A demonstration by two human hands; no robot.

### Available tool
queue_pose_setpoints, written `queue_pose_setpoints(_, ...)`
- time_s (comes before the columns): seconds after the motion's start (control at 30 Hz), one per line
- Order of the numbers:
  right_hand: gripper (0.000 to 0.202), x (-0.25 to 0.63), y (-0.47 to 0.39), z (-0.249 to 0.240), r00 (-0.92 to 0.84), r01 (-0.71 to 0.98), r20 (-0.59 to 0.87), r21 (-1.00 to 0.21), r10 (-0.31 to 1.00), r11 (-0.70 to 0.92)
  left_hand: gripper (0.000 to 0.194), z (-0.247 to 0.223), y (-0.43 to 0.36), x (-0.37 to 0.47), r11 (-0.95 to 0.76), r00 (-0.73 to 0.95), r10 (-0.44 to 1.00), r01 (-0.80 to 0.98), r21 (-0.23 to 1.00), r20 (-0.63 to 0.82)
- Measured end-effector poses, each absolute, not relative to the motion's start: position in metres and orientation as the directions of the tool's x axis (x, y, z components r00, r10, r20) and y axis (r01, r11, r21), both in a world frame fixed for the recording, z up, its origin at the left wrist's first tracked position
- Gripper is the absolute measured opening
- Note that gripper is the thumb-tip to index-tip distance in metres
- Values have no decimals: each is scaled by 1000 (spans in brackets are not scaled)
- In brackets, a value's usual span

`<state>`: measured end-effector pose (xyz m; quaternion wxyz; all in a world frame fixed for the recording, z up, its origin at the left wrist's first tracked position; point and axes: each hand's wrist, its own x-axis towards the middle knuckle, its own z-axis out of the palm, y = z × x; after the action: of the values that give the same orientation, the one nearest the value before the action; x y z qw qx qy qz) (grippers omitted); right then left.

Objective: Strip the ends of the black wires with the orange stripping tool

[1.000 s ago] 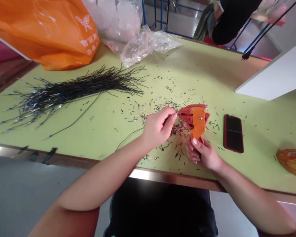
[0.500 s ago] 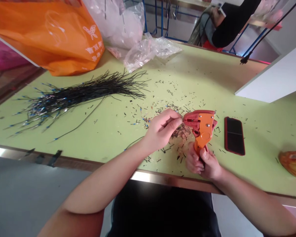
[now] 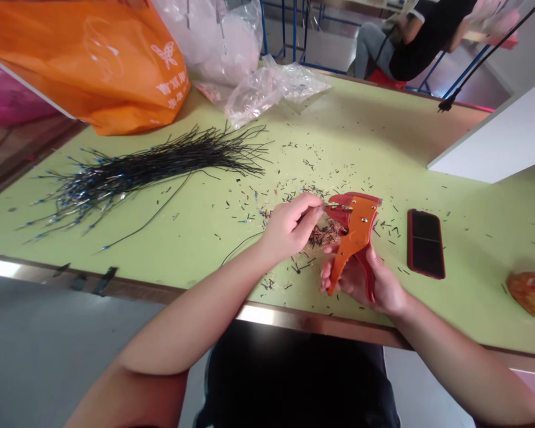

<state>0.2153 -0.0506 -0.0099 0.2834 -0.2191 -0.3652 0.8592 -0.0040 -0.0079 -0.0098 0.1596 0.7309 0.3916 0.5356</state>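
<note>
My left hand point(image 3: 289, 230) is closed in a pinch on a thin black wire point(image 3: 239, 244), whose tail curves out below the forearm. The wire's tip lies between the parted jaws of an orange and red wire stripper point(image 3: 360, 221). My right hand point(image 3: 381, 282) holds this tool by its grips, which are spread apart, with the fingers round the orange handle and the palm against the red one. Left of both hands lies a long bundle of black wires point(image 3: 173, 156) with blue ends. Cut scraps point(image 3: 318, 236) are heaped under the tool.
A phone point(image 3: 426, 244) lies right of the stripper, with an amber package point(image 3: 531, 291) beyond it. An orange bag point(image 3: 111, 71) and clear plastic bags point(image 3: 267, 89) stand at the back left. A white panel point(image 3: 494, 137) rises at right. A person point(image 3: 421, 44) sits beyond the table.
The stripper's handles have spread from squeezed together, and its jaws have parted. My right fingers have loosened. The tool has shifted slightly left, and the seated person has changed posture.
</note>
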Motion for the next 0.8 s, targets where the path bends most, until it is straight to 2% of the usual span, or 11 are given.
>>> queue_pose_setpoints(0.17,54,218,-50,-6,-752,-312,-187,-744,632,-591,17,-12,-8,-4,-628,122,734,497,599,669)
queue_pose_setpoints(0.3,37,221,-50,-12,-713,-306,-195,-778,674,-549,17,-13,-9,-3,-620,135,732,539,571,668)
queue_pose_setpoints(0.43,34,226,-47,-11,-701,-210,-280,-798,656,-565,16,-15,-8,-5,-620,158,725,575,534,671)
queue_pose_setpoints(0.57,30,228,-43,-5,-695,-100,-334,-832,637,-545,16,-16,-7,-6,-638,201,682,633,438,703)
queue_pose_setpoints(0.67,25,227,-43,-6,-675,-136,-281,-861,682,-490,16,-15,-7,-5,-646,209,667,641,415,715)
queue_pose_setpoints(0.8,18,228,-45,-12,-674,-240,-252,-814,695,-528,14,-15,-7,-5,-639,176,680,617,458,711)
